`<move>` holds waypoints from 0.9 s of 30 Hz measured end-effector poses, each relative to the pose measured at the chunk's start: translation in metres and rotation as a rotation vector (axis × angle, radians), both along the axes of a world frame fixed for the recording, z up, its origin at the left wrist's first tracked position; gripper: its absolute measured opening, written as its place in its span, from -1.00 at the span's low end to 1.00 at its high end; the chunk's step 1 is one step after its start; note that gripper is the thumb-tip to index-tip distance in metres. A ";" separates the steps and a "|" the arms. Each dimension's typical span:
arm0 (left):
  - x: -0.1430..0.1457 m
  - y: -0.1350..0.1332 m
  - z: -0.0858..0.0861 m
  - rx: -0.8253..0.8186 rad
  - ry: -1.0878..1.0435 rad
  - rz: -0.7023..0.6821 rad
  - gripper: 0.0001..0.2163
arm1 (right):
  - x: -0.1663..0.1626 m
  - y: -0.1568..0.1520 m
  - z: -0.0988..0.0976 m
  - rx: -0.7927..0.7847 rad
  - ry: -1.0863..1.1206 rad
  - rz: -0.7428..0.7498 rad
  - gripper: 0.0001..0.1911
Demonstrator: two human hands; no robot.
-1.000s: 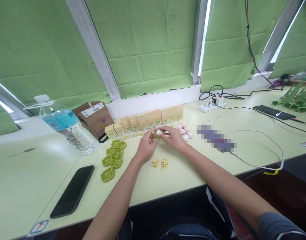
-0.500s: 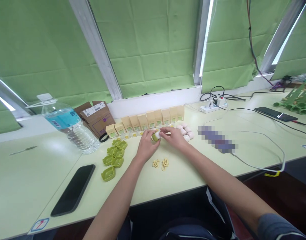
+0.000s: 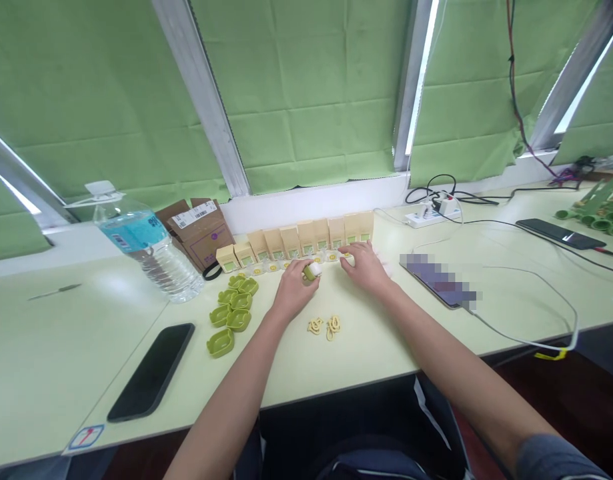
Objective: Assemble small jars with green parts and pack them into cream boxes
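Note:
My left hand (image 3: 295, 288) is closed around a small green case (image 3: 310, 273) with a white piece (image 3: 315, 269) showing at its right side. My right hand (image 3: 363, 267) is apart from it, with thumb and fingers spread beside a row of small clear pieces with yellow centres (image 3: 331, 256). Pale pinkish-white rounded pieces (image 3: 386, 265) are mostly hidden behind the right hand. Several empty green shells (image 3: 220, 343) with small ear-like bumps lie to the left. Two little heaps of pale yellow loops (image 3: 333, 327) rest on the table in front of the hands.
Small tan boxes (image 3: 306, 238) line the back. A tilted water bottle (image 3: 156, 247), a brown carton (image 3: 201, 237) and a black phone (image 3: 151, 372) are on the left. A blurred-out device (image 3: 439, 283) with a cable and a power strip (image 3: 431, 215) are on the right.
My right hand has left the case and moved right and slightly up, its fingers spreading. My left hand still holds the case. The view has shifted slightly.

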State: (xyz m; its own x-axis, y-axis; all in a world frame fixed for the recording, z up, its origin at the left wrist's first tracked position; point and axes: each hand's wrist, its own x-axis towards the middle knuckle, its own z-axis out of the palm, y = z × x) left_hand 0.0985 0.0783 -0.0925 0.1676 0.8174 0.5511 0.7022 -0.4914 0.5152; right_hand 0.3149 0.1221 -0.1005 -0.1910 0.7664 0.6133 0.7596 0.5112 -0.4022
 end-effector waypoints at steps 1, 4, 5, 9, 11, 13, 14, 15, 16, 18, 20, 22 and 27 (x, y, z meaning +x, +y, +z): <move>0.000 -0.001 0.001 -0.001 0.000 -0.001 -0.67 | -0.001 -0.001 0.001 -0.002 -0.009 0.013 -0.72; 0.001 -0.002 0.002 -0.010 0.004 0.003 -0.67 | -0.002 -0.003 0.002 -0.028 -0.054 0.011 -0.70; 0.001 -0.002 0.002 -0.013 0.005 0.006 -0.67 | -0.002 -0.003 0.003 -0.039 -0.077 -0.003 -0.68; -0.003 0.000 0.001 -0.002 -0.003 0.026 -0.67 | 0.003 -0.001 0.003 -0.070 -0.185 -0.079 -0.59; -0.006 0.002 0.000 0.001 -0.004 0.039 -0.68 | 0.004 0.000 0.002 -0.077 -0.226 -0.115 -0.58; -0.007 0.003 -0.001 -0.002 0.000 0.048 -0.67 | 0.004 0.001 0.002 -0.086 -0.246 -0.140 -0.60; -0.008 0.003 -0.001 -0.004 0.003 0.049 -0.67 | 0.004 0.001 0.002 -0.094 -0.252 -0.147 -0.62; -0.007 0.003 -0.001 -0.007 0.008 0.049 -0.67 | 0.003 0.002 0.002 -0.106 -0.261 -0.150 -0.64; -0.007 0.003 -0.001 -0.010 0.013 0.050 -0.67 | 0.002 0.002 0.002 -0.121 -0.274 -0.152 -0.66; -0.006 0.001 0.000 -0.014 0.024 0.050 -0.67 | 0.001 0.003 0.004 -0.159 -0.305 -0.161 -0.66; -0.005 0.000 0.001 -0.014 0.032 0.055 -0.68 | 0.001 0.003 0.006 -0.189 -0.330 -0.172 -0.64; -0.005 0.000 0.001 -0.012 0.037 0.060 -0.68 | 0.001 0.003 0.008 -0.204 -0.347 -0.174 -0.62; -0.006 0.002 0.000 -0.004 0.042 0.060 -0.68 | 0.001 0.003 0.010 -0.218 -0.382 -0.167 -0.63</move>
State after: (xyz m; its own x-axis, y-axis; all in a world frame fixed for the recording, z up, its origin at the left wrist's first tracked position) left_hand 0.0929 0.0803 -0.0927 0.1413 0.8286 0.5418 0.7510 -0.4462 0.4867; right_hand 0.3161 0.1252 -0.0901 -0.2344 0.9092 0.3440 0.9389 0.3035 -0.1622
